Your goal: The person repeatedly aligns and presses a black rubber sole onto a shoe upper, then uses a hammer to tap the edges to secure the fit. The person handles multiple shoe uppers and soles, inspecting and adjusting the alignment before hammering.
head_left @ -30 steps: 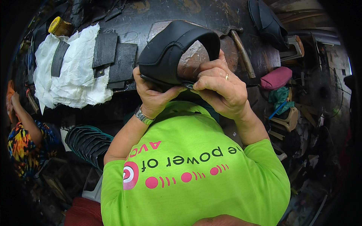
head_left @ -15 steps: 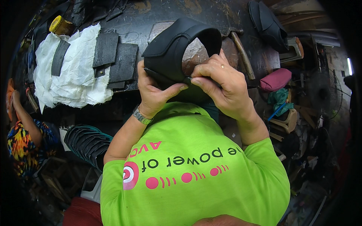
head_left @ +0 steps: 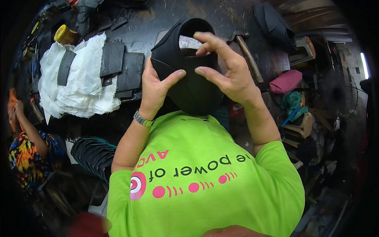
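There, between the two hands, was the black shoe upper (head_left: 197,93), smooth and leather-like, curving into a rounded opening at its top. The left hand (head_left: 156,85) gripped its side, thumb laid on the face, other fingers mostly hidden behind. And the right hand (head_left: 227,65): thumb tip at the face, index finger crooked over the opening, the two spread well apart; whether the hidden fingers pressed, I couldn't tell. Just left of the left fingers, flat charcoal patches (head_left: 132,69), rough and grainy, overlapped. Just beyond the right fingers, a worn wooden handle (head_left: 248,59) slanted across the dark, scuffed tabletop (head_left: 166,12). Farther left of the left fingers spread a crumpled white sheet (head_left: 85,85), frayed at its edges! Now the containers: right of the right fingers sat a soft, rounded pink pouch (head_left: 286,81), contents hidden; far left, past the left fingers, a round yellow tub (head_left: 65,34), its contents unclear.
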Tool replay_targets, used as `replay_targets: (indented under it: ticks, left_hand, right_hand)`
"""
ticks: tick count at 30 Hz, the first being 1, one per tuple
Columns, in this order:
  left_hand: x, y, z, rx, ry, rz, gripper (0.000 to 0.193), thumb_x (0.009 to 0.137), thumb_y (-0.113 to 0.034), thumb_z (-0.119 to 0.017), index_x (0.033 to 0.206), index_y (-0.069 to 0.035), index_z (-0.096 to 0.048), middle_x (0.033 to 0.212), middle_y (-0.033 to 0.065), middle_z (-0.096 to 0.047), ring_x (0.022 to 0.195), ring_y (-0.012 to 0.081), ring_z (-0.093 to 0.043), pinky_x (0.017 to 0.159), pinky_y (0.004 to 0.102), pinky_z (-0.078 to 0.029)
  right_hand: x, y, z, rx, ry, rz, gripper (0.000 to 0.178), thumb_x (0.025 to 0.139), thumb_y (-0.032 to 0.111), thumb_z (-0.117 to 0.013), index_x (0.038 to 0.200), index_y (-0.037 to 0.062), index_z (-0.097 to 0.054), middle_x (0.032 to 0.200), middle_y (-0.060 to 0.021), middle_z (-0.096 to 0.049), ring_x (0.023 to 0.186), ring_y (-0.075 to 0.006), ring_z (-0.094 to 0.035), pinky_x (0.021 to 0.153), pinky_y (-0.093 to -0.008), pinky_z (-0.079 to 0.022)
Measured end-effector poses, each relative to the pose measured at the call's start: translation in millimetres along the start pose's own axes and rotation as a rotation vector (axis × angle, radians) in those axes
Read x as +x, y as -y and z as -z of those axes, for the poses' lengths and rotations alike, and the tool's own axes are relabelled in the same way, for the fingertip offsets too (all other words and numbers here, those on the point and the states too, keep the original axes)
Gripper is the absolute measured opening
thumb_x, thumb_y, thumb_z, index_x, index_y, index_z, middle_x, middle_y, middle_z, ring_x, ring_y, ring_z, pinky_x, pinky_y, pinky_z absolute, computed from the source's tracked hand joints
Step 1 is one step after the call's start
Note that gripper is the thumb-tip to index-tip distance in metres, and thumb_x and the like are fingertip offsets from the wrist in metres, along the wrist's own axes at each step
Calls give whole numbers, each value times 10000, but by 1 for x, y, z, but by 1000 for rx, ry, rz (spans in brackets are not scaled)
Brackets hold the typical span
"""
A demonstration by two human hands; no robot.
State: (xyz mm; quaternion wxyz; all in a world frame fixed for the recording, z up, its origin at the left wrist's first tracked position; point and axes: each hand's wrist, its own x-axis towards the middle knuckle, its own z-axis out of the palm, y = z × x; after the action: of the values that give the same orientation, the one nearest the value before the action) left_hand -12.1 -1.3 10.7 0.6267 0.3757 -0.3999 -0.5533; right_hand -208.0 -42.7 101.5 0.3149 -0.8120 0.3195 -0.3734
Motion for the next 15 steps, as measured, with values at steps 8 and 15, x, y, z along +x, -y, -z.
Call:
replay_targets:
  ticks: [8,15]
  left_hand:
    - [6,-34,16,987,-67,9,672,749,-374,-896,1197,38,-610,1103,144,-637,861,191,-699,750,311,-575]
    - [23,-65,4,1151,82,-279,576,721,-366,-909,1112,-22,-660,1234,130,-559,687,145,-657,660,287,-557]
  right_hand:
    - [7,-29,21,-149,106,-77,749,776,7,-773,1467,148,-521,1134,-86,-670,1124,-221,-604,1055,-380,-428]
    - [10,-36,17,39,119,-198,670,805,39,-778,1430,132,-553,1067,-50,-640,1006,-160,-600,934,-308,-486]
